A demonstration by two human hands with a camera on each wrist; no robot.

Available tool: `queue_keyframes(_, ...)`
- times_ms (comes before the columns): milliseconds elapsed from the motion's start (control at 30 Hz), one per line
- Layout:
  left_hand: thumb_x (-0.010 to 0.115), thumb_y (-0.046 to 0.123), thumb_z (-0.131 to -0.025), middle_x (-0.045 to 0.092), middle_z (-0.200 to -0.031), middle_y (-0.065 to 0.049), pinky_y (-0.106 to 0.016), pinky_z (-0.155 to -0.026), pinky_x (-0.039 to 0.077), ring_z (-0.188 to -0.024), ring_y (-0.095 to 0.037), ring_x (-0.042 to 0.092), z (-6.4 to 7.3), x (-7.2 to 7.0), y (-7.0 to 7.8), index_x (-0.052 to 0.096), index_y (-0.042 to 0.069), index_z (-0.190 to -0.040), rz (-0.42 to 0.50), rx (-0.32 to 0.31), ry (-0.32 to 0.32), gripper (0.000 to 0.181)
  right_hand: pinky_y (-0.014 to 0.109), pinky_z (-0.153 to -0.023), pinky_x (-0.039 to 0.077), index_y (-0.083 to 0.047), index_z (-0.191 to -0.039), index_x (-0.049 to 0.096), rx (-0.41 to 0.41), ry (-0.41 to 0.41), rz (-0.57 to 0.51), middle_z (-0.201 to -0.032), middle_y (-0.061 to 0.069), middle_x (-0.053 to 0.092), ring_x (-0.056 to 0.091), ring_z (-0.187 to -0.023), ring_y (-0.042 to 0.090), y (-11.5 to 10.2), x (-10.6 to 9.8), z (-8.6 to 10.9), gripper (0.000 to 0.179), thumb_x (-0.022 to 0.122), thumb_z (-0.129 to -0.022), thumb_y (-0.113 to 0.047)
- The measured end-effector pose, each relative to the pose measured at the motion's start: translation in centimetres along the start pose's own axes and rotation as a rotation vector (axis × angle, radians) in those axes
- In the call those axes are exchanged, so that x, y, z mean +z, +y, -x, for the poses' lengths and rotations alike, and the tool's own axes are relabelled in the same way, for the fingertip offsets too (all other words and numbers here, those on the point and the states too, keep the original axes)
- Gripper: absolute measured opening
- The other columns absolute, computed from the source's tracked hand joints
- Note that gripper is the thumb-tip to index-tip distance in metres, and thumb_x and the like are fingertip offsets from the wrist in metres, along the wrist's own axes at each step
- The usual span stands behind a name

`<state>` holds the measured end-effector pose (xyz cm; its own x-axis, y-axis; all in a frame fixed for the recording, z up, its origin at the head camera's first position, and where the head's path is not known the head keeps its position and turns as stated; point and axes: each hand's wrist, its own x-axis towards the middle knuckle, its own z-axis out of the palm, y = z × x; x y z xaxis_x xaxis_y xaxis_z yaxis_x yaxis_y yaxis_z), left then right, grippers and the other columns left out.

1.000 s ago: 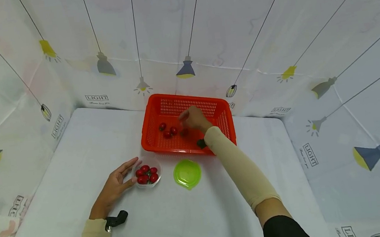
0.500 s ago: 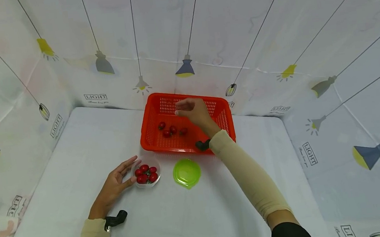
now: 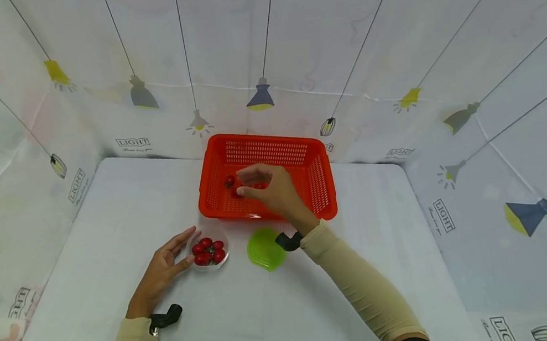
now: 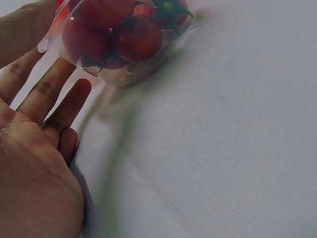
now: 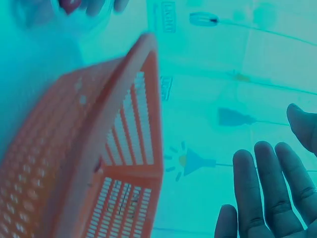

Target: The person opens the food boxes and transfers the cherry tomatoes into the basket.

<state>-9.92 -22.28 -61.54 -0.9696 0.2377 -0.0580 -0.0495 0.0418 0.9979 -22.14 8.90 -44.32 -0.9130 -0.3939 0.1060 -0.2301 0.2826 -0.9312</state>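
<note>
My left hand holds a clear plastic container, its thumb and fingers around the side. Several cherry tomatoes with green stems lie in it. In the left wrist view the container sits between the thumb and fingers. My right hand is over the red plastic basket, thumb apart from the fingers. The right wrist view shows this hand with extended fingers and nothing in them. More cherry tomatoes lie in the basket, partly hidden by the right hand.
A green lid lies on the white-covered table, between the container and the right wrist. The basket stands against the back wall, a white sheet printed with lamps. Sheets also rise at both sides.
My right hand has come from deeper in the basket toward its front left, now hiding some tomatoes. My left hand stays on the container. The head view has shifted slightly.
</note>
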Motion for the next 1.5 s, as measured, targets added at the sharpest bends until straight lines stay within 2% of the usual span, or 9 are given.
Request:
queue_keyframes(67, 0.069, 0.012, -0.104, 0.040, -0.172, 0.000, -0.009, -0.118, 0.035, -0.159, -0.009, 0.030, 0.0, 0.1, 0.0, 0.043, 0.020, -0.163, 0.006, -0.001, -0.004, 0.065, 0.039, -0.100, 0.062, -0.027, -0.122, 0.077, 0.002, -0.002, -0.009, -0.120, -0.008, 0.078, 0.073, -0.119, 0.026, -0.1, 0.5, 1.0, 0.030, 0.085, -0.093, -0.026)
queue_keyframes(167, 0.069, 0.012, -0.104, 0.043, -0.170, 0.000, -0.009, -0.118, 0.035, -0.159, -0.008, 0.031, 0.1, 0.2, 0.1, 0.043, 0.020, -0.163, 0.002, 0.002, -0.005, 0.065, 0.040, -0.101, 0.061, -0.027, -0.123, 0.077, 0.013, 0.012, -0.006, -0.120, -0.010, 0.078, 0.072, -0.118, 0.023, -0.3, 1.2, 2.3, 0.031, 0.085, -0.093, -0.027)
queue_keyframes(500, 0.069, 0.012, -0.104, 0.046, -0.168, -0.001, -0.008, -0.118, 0.034, -0.158, -0.008, 0.032, 0.0, 0.3, 0.2, 0.044, 0.020, -0.162, -0.002, -0.001, -0.005, 0.064, 0.049, -0.110, 0.056, -0.021, -0.130, 0.075, -0.024, 0.005, -0.042, -0.129, -0.001, 0.077, 0.069, -0.123, 0.018, 0.2, 3.9, 5.6, 0.038, 0.084, -0.093, -0.023)
queue_keyframes(700, 0.069, 0.012, -0.104, 0.046, -0.168, -0.002, -0.008, -0.119, 0.033, -0.157, -0.005, 0.033, 0.2, 0.2, 0.1, 0.045, 0.020, -0.162, -0.004, 0.006, -0.003, 0.063, 0.049, -0.113, 0.053, -0.020, -0.132, 0.074, -0.009, -0.047, -0.002, -0.132, -0.003, 0.076, 0.068, -0.127, 0.017, 0.8, 5.5, 6.1, 0.039, 0.083, -0.094, -0.019)
queue_keyframes(867, 0.068, 0.013, -0.105, 0.044, -0.169, 0.001, -0.008, -0.118, 0.034, -0.158, -0.009, 0.032, 0.3, 0.3, 0.2, 0.045, 0.021, -0.162, -0.017, -0.001, 0.002, 0.062, 0.044, -0.105, 0.059, -0.025, -0.129, 0.076, -0.001, -0.114, 0.028, -0.128, -0.010, 0.076, 0.070, -0.124, 0.020, 1.9, 7.1, 6.3, 0.036, 0.082, -0.095, -0.019)
queue_keyframes(1067, 0.067, 0.015, -0.106, 0.042, -0.170, 0.003, -0.008, -0.117, 0.035, -0.161, -0.018, 0.030, 0.2, 0.2, 0.2, 0.046, 0.025, -0.161, -0.037, -0.013, 0.007, 0.061, 0.055, -0.104, 0.058, -0.021, -0.133, 0.075, 0.006, -0.164, 0.049, -0.129, -0.004, 0.076, 0.071, -0.123, 0.026, 3.3, 8.7, 6.4, 0.041, 0.084, -0.093, -0.019)
queue_keyframes(1233, 0.068, 0.015, -0.105, 0.039, -0.171, 0.005, -0.009, -0.119, 0.033, -0.162, -0.016, 0.028, 0.1, 0.2, 0.2, 0.046, 0.026, -0.161, -0.020, -0.008, 0.001, 0.061, 0.055, -0.102, 0.059, -0.020, -0.134, 0.074, 0.027, -0.189, 0.077, -0.130, 0.002, 0.077, 0.071, -0.122, 0.030, 3.9, 9.9, 6.4, 0.043, 0.084, -0.093, -0.017)
queue_keyframes(1400, 0.068, 0.014, -0.105, 0.039, -0.172, 0.001, -0.010, -0.121, 0.032, -0.162, -0.011, 0.028, 0.3, 0.2, 0.3, 0.045, 0.023, -0.162, -0.003, 0.013, -0.008, 0.062, 0.050, -0.101, 0.059, -0.017, -0.133, 0.074, -0.005, -0.227, 0.127, -0.127, 0.007, 0.078, 0.072, -0.116, 0.029, 4.3, 11.1, 6.3, 0.044, 0.085, -0.091, -0.015)
queue_keyframes(1500, 0.067, 0.012, -0.105, 0.041, -0.171, -0.001, -0.011, -0.121, 0.033, -0.160, -0.010, 0.030, 0.3, 0.2, 0.2, 0.045, 0.021, -0.162, 0.002, 0.024, -0.011, 0.062, 0.044, -0.098, 0.061, -0.016, -0.131, 0.075, -0.030, -0.251, 0.162, -0.124, 0.005, 0.079, 0.073, -0.113, 0.026, 4.5, 11.8, 6.2, 0.042, 0.086, -0.090, -0.014)
